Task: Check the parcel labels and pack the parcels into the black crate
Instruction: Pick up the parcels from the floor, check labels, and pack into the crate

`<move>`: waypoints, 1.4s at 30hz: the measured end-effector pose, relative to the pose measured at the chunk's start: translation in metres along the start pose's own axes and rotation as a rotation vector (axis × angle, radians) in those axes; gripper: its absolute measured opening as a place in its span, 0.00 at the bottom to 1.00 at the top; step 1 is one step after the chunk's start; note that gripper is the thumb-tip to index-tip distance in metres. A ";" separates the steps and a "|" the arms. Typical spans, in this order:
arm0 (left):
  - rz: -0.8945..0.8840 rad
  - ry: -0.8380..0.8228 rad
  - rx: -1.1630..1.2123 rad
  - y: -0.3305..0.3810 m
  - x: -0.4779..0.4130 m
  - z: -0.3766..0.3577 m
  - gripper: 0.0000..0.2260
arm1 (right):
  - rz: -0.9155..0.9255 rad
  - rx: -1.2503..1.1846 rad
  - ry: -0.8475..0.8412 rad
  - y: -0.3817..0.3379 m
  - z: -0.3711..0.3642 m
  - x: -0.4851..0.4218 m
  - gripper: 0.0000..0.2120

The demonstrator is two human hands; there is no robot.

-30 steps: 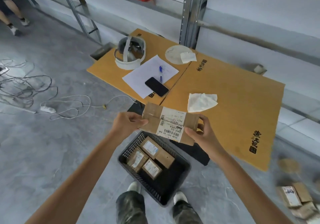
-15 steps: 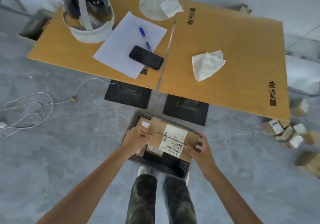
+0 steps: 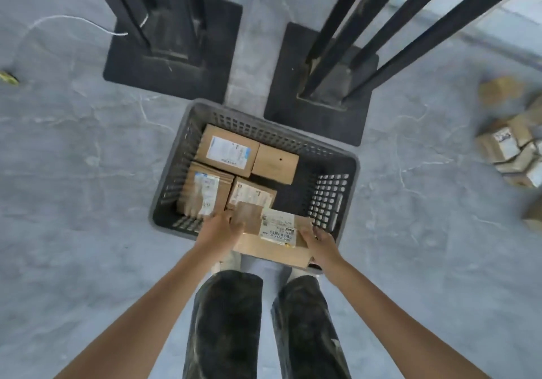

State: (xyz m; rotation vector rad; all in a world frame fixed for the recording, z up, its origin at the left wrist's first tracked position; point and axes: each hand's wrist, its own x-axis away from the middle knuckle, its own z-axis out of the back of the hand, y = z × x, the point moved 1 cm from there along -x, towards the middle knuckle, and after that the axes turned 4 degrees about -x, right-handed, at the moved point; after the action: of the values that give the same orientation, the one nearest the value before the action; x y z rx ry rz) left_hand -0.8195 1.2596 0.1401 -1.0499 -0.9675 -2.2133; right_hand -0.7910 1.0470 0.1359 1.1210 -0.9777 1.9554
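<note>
The left grip [image 3: 221, 229] closes on the 9 o'clock end of the held parcel [image 3: 264, 251] and the right grip [image 3: 318, 242] clasps its 3 o'clock end, so the flat brown cardboard box hangs between them over the 6 o'clock rim of the black crate [image 3: 350, 158], partly above the person's shoes. It looks stiff and square-edged, and probably light, since two hands at the ends carry it level. The matte card should not slip. The short ends are the sound places to hold, keeping fingers off the face so the print stays readable. That face carries a white shipping label [image 3: 277, 229] with a barcode and rows of characters, upside down to the camera and too blurred to read. Inside the crate, a labelled box [image 3: 227, 153] with a blue-edged white sticker lies at 11 o'clock, a plain box [image 3: 275, 163] touching it at 1 o'clock, a film-wrapped parcel [image 3: 203, 192] at 8 o'clock and another labelled parcel [image 3: 252, 195] just beside it. None of their print is legible. The crate's 3 to 5 o'clock part shows bare bottom. More loose parcels [image 3: 510, 150] lie on the floor at 3 o'clock, and black table bases [image 3: 173, 65] stand at 12 o'clock.
</note>
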 end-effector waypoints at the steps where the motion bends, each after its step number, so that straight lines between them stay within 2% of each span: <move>1: 0.010 0.003 -0.022 -0.007 -0.015 -0.009 0.16 | -0.014 0.029 -0.002 0.004 -0.008 -0.019 0.18; 5: 0.060 0.013 -0.150 -0.024 -0.075 -0.031 0.19 | -0.052 0.067 -0.035 0.014 -0.039 -0.089 0.24; 10: 0.100 -0.125 -0.275 -0.041 -0.127 -0.061 0.14 | -0.195 0.024 -0.050 0.018 -0.060 -0.139 0.18; 14: 0.072 -0.055 -0.157 -0.045 -0.164 -0.081 0.12 | -0.212 0.014 -0.039 0.041 -0.051 -0.163 0.18; 17: 0.059 -0.010 -0.091 -0.043 -0.192 -0.090 0.18 | -0.187 -0.023 0.007 0.059 -0.040 -0.176 0.17; 20: 0.131 0.038 -0.038 -0.037 -0.207 -0.102 0.29 | -0.236 -0.047 -0.020 0.072 -0.034 -0.178 0.17; 27: 0.227 0.155 -0.165 -0.028 -0.220 -0.122 0.32 | -0.328 -0.128 -0.089 0.076 -0.027 -0.182 0.19; 32: 0.263 0.232 0.114 -0.031 -0.229 -0.114 0.37 | -0.375 -0.156 -0.183 0.072 -0.013 -0.179 0.13; 36: 0.177 0.298 -0.090 -0.037 -0.232 -0.107 0.35 | -0.345 -0.161 -0.171 0.076 0.000 -0.179 0.20; 42: 0.203 0.248 0.080 -0.022 -0.242 -0.117 0.29 | -0.337 -0.172 -0.181 0.075 0.004 -0.178 0.23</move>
State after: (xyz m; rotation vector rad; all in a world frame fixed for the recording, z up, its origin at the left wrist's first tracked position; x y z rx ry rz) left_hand -0.7478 1.2158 -0.1156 -0.7788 -0.7962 -2.0602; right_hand -0.7793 0.9747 -0.0430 1.2865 -0.9586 1.4956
